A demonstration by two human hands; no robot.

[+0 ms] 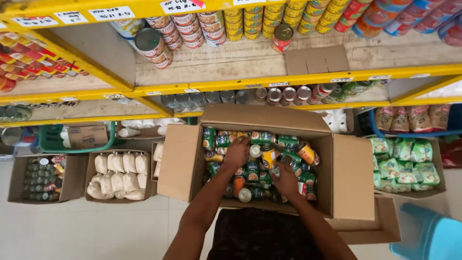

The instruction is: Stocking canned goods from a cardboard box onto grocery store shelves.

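Observation:
An open cardboard box (pixel 349 178) sits on the floor in front of me, filled with several green, yellow and orange tin cans (pixel 288 142) lying in a jumble. My left hand (pixel 237 151) reaches into the box's left half, fingers curled down over a green can. My right hand (pixel 285 179) is lower in the middle of the box, fingers closed around a can (pixel 275 170) among the others. Both forearms stretch from the bottom of the view into the box.
Yellow-edged wooden shelves (pixel 250 83) hold rows of cans above. To the left stand a box of white bags (pixel 118 175), a box of bottles (pixel 43 178) and a green basket (pixel 57 142). Green packets (pixel 404 163) fill a box at right; a blue plastic stool (pixel 430 236) stands bottom right.

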